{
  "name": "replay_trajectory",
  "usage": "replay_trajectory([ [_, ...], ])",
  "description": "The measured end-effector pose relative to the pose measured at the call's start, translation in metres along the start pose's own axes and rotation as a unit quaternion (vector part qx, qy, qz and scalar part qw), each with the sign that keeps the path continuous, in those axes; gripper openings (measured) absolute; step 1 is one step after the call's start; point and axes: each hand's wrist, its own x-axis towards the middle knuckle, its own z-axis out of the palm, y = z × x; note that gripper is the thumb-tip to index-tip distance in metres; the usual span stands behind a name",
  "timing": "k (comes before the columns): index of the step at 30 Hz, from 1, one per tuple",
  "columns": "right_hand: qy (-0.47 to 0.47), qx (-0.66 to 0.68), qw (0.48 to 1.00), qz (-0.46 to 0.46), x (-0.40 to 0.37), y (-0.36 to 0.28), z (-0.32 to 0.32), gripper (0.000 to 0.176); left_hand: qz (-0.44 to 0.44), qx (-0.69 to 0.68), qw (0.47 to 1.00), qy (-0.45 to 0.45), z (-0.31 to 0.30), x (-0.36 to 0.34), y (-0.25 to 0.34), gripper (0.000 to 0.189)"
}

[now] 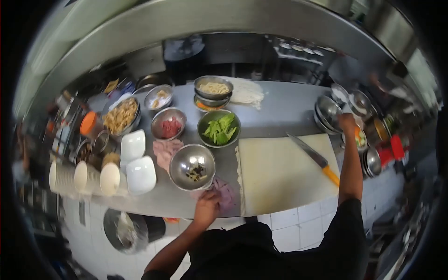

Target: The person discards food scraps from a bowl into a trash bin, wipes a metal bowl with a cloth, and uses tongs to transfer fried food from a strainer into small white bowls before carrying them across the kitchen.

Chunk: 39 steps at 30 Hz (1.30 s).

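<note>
A knife (313, 156) with a yellow handle lies diagonally on the pale cutting board (275, 179). Two white square dishes (141, 175) sit near stacks of disposable bowls (87, 178) at the counter's left end. Below, a round bin (111, 229) with a clear plastic liner (135, 234) stands on the white-tiled floor (298, 228).

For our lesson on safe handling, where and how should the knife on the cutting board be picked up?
Probably best by the yellow handle of the knife, coming from the person's near right side. The handle lies toward the board's right edge, while the blade points away and leftward, so fingers should stay clear.
</note>
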Motion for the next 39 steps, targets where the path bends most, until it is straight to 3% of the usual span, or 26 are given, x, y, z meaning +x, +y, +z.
replay_trajectory([
  [1, -0.013, 0.013, 0.999, 0.051, 0.006, 0.009, 0.013, 0.042, -0.016, 0.004, 1.000, -0.010, -0.001, -0.008, 0.005, 0.022],
  [3, -0.052, -0.064, 0.994, -0.074, 0.062, 0.097, 0.115, 0.050, -0.059, 0.030, 0.998, 0.014, 0.004, -0.012, 0.015, 0.022],
  [4, -0.061, -0.093, 0.994, -0.013, 0.086, 0.120, 0.160, 0.057, -0.079, 0.060, 0.994, 0.034, 0.006, -0.010, 0.021, 0.023],
  [5, -0.009, -0.041, 0.999, 0.010, 0.096, 0.139, 0.193, 0.063, -0.122, 0.071, 0.988, 0.059, 0.008, -0.011, 0.028, 0.023],
  [6, 0.044, 0.104, 0.990, 0.080, 0.064, 0.070, 0.132, 0.062, -0.144, 0.069, 0.986, 0.052, 0.010, -0.012, 0.034, 0.025],
  [7, -0.086, -0.019, 0.996, 0.016, 0.083, 0.074, 0.147, 0.061, -0.164, 0.066, 0.983, 0.049, 0.012, -0.014, 0.037, 0.027],
  [8, -0.200, -0.153, 0.967, -0.047, 0.105, 0.083, 0.168, 0.060, -0.198, 0.076, 0.974, 0.076, 0.012, -0.017, 0.040, 0.027],
  [10, -0.197, -0.155, 0.968, -0.018, 0.112, 0.083, 0.179, 0.059, -0.183, 0.088, 0.975, 0.087, 0.018, -0.019, 0.047, 0.027],
  [12, -0.160, -0.058, 0.983, 0.061, 0.117, 0.088, 0.195, 0.058, -0.201, 0.101, 0.969, 0.105, 0.021, -0.019, 0.055, 0.027],
  [14, -0.088, 0.145, 0.974, 0.150, 0.124, 0.090, 0.209, 0.056, -0.209, 0.103, 0.968, 0.098, 0.021, -0.018, 0.065, 0.026],
  [16, 0.014, 0.446, 0.871, 0.205, 0.135, 0.088, 0.225, 0.055, -0.226, 0.122, 0.962, 0.089, 0.022, -0.023, 0.068, 0.026],
  [18, 0.002, 0.160, 0.959, 0.234, 0.125, 0.044, 0.135, 0.048, -0.237, 0.130, 0.958, 0.095, 0.021, -0.018, 0.081, 0.030],
  [20, 0.050, 0.245, 0.954, 0.163, 0.103, 0.010, 0.071, 0.043, -0.225, 0.135, 0.956, 0.132, 0.024, -0.008, 0.101, 0.029],
  [22, 0.103, 0.500, 0.854, 0.101, 0.100, -0.003, 0.047, 0.050, -0.227, 0.027, 0.959, 0.168, 0.025, 0.007, 0.120, 0.026],
  [24, 0.046, 0.493, 0.869, 0.028, 0.038, -0.078, -0.055, 0.042, -0.204, -0.056, 0.964, 0.163, 0.004, 0.042, 0.155, 0.026],
  [26, -0.059, 0.694, 0.717, -0.010, 0.002, -0.110, -0.071, 0.036, -0.181, -0.159, 0.960, 0.142, 0.003, 0.069, 0.173, 0.024],
  [28, -0.080, 0.709, 0.697, -0.074, -0.065, -0.168, -0.099, 0.030, -0.249, -0.392, 0.883, 0.060, -0.007, 0.090, 0.197, 0.027],
  [29, -0.082, 0.712, 0.691, -0.093, -0.098, -0.195, -0.107, 0.027, -0.251, -0.393, 0.882, 0.063, -0.006, 0.094, 0.202, 0.027],
  [31, -0.109, 0.739, 0.652, -0.132, -0.167, -0.246, -0.120, 0.024, -0.327, -0.563, 0.759, -0.012, -0.005, 0.096, 0.206, 0.043],
  [32, -0.132, 0.759, 0.619, -0.150, -0.201, -0.268, -0.128, 0.024, -0.328, -0.561, 0.760, -0.009, -0.008, 0.093, 0.204, 0.043],
  [34, -0.205, 0.739, 0.622, -0.162, -0.258, -0.300, -0.140, 0.030, -0.416, -0.618, 0.658, 0.110, -0.019, 0.082, 0.195, 0.051],
  [35, -0.250, 0.750, 0.596, -0.139, -0.282, -0.315, -0.143, 0.032, -0.386, -0.672, 0.616, 0.146, -0.030, 0.071, 0.183, 0.048],
  [36, -0.295, 0.759, 0.569, -0.115, -0.302, -0.329, -0.145, 0.035, -0.384, -0.671, 0.618, 0.146, -0.040, 0.058, 0.171, 0.048],
  [39, -0.345, 0.753, 0.539, -0.151, -0.349, -0.370, -0.153, 0.040, -0.371, -0.702, 0.554, 0.250, -0.082, 0.009, 0.139, 0.037],
])
